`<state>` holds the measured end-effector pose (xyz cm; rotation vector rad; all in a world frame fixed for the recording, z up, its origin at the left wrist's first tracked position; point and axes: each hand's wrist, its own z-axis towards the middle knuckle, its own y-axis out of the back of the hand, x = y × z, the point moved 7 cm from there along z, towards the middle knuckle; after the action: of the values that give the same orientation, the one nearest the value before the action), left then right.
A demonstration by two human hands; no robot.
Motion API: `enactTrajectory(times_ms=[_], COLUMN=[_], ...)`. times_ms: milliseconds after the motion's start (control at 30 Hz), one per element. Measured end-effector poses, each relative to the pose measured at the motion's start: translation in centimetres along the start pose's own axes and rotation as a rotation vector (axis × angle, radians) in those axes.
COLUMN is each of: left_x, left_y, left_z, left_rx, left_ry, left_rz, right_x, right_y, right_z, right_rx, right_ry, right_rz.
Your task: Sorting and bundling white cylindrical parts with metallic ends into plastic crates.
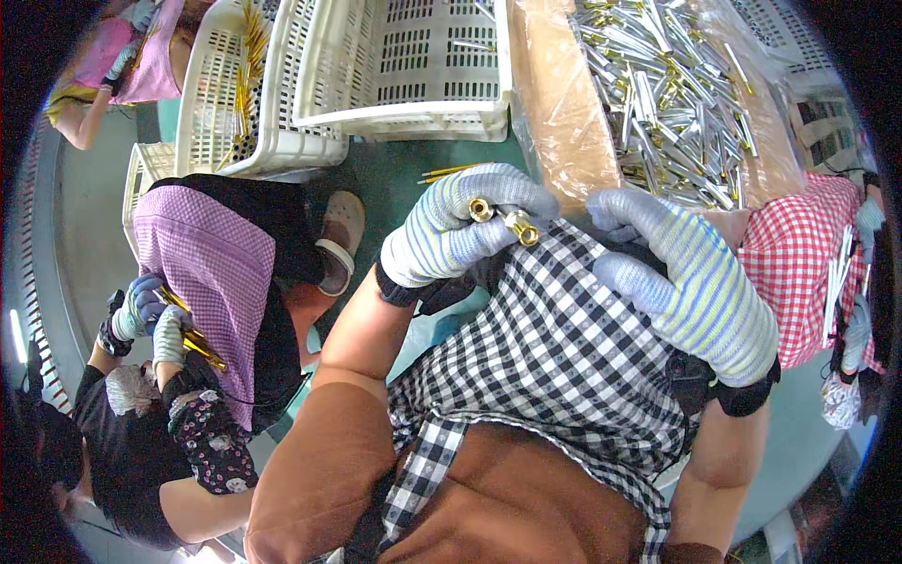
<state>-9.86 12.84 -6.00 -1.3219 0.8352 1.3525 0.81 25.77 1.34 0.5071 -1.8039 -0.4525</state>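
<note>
A black-and-white checked cloth apron [573,348] is covering the person's front. Far right, a brown cardboard box [564,113] is standing; left of it, a white perforated plastic crate [404,119]. Slim silver metal tubes [672,94] are filling the box. The right hand [700,282], in striped knit, is curving half open, gripping nothing visible. The left hand [456,221], likewise gloved, is clasping two hollow brass-coloured metal pieces [521,227] near the apron's far edge.
</note>
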Motion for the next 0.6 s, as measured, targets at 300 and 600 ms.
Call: enactTrajectory(times_ms=[300,600], left_x=[2.1,6.5], left_y=[4.6,12.6], left_z=[-0.9,-0.1], left_rx=[-0.564,-0.092], left_ry=[0.212,0.274], left_rz=[0.248,1.712], right_x=[-1.2,-2.6], right_y=[0.4,0.2], right_z=[-0.1,-0.6], right_rx=[-0.084,-0.103], right_ry=[0.01,0.009], right_rz=[-0.01,0.014])
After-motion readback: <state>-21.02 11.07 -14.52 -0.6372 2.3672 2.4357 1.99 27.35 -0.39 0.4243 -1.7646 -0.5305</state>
